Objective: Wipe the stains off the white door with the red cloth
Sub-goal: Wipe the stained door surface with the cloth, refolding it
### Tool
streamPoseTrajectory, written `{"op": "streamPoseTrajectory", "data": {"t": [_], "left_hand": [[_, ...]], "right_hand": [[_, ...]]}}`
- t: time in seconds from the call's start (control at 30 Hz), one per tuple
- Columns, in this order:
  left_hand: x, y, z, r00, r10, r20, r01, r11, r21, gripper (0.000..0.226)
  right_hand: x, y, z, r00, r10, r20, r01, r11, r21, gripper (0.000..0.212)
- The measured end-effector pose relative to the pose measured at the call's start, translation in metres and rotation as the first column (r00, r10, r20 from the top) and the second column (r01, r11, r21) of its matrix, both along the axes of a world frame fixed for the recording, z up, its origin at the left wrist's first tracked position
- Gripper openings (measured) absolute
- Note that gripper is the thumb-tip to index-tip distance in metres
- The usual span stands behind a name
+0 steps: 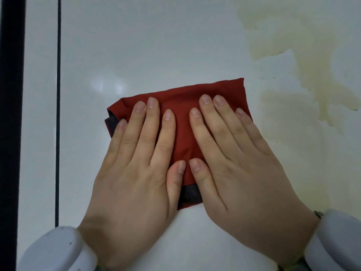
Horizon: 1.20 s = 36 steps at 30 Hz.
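Note:
A folded red cloth [181, 98] with a dark grey underside lies flat against the white door [156, 45]. My left hand [136, 173] presses on its left half with straight fingers. My right hand [240, 169] presses on its right half, fingers also straight, and the two thumbs almost touch at the cloth's middle. A pale yellowish stain [304, 61] spreads over the door to the upper right of the cloth, apart from it.
A thin dark vertical seam [58, 114] runs down the door at the left, and a wide dark strip [11, 114] borders the far left edge. Grey wrist cuffs [56, 249] show at the bottom corners.

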<state>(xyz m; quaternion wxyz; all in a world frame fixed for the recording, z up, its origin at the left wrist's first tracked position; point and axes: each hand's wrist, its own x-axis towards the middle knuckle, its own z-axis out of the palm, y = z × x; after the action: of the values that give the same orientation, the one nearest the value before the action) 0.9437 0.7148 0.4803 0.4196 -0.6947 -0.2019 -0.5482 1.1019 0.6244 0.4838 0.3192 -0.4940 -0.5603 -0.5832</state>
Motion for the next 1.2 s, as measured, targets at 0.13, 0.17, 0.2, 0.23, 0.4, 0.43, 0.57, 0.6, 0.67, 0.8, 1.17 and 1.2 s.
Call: {"op": "streamPoseTrajectory", "data": {"t": [0.13, 0.17, 0.2, 0.23, 0.4, 0.43, 0.57, 0.6, 0.67, 0.8, 1.17, 1.2], "left_hand": [[-0.002, -0.004, -0.008, 1.000, -0.001, -0.008, 0.001, 1.000, -0.019, 0.065], [-0.002, -0.005, -0.009, 1.000, 0.007, -0.013, -0.007, 1.000, -0.028, 0.065], [-0.002, -0.006, -0.010, 1.000, 0.021, -0.022, -0.021, 0.999, -0.039, 0.065], [-0.004, -0.007, -0.017, 0.999, 0.034, -0.033, -0.036, 0.997, -0.062, 0.065], [-0.005, -0.008, -0.044, 0.998, 0.036, -0.049, -0.041, 0.994, -0.100, 0.065], [-0.005, -0.008, -0.046, 0.998, 0.035, -0.048, -0.039, 0.995, -0.089, 0.065], [-0.006, -0.012, -0.071, 0.996, 0.050, -0.068, -0.058, 0.991, -0.121, 0.064], [-0.007, -0.013, -0.078, 0.996, 0.048, -0.081, -0.059, 0.990, -0.130, 0.064], [-0.009, -0.013, -0.091, 0.995, 0.048, -0.091, -0.060, 0.988, -0.143, 0.063], [-0.011, -0.018, -0.124, 0.995, 0.029, -0.098, -0.047, 0.982, -0.184, 0.063], [-0.009, -0.022, -0.191, 0.995, -0.006, -0.096, -0.018, 0.971, -0.239, 0.061], [-0.009, -0.022, -0.197, 0.995, -0.005, -0.099, -0.019, 0.970, -0.244, 0.061]], "right_hand": [[0.000, -0.002, -0.009, 1.000, -0.016, -0.008, 0.016, 1.000, 0.006, 0.061], [0.000, -0.003, -0.011, 1.000, -0.028, -0.003, 0.028, 1.000, 0.009, 0.060], [-0.001, -0.003, -0.013, 0.999, -0.040, 0.002, 0.040, 0.999, 0.006, 0.060], [-0.002, -0.003, -0.020, 0.999, -0.047, -0.001, 0.047, 0.999, -0.009, 0.060], [-0.001, -0.003, -0.047, 0.998, -0.063, -0.003, 0.063, 0.997, -0.049, 0.060], [0.000, -0.004, -0.049, 0.998, -0.066, -0.004, 0.066, 0.997, -0.038, 0.060], [-0.004, -0.007, -0.075, 0.995, -0.093, -0.032, 0.090, 0.992, -0.089, 0.061], [-0.005, -0.008, -0.082, 0.994, -0.108, -0.033, 0.104, 0.989, -0.109, 0.061], [-0.006, -0.010, -0.096, 0.993, -0.111, -0.048, 0.105, 0.986, -0.127, 0.062], [-0.010, -0.015, -0.129, 0.992, -0.094, -0.086, 0.078, 0.982, -0.171, 0.062], [-0.011, -0.019, -0.194, 0.987, -0.121, -0.105, 0.096, 0.972, -0.214, 0.062], [-0.010, -0.019, -0.200, 0.988, -0.115, -0.107, 0.089, 0.972, -0.219, 0.062]]}}
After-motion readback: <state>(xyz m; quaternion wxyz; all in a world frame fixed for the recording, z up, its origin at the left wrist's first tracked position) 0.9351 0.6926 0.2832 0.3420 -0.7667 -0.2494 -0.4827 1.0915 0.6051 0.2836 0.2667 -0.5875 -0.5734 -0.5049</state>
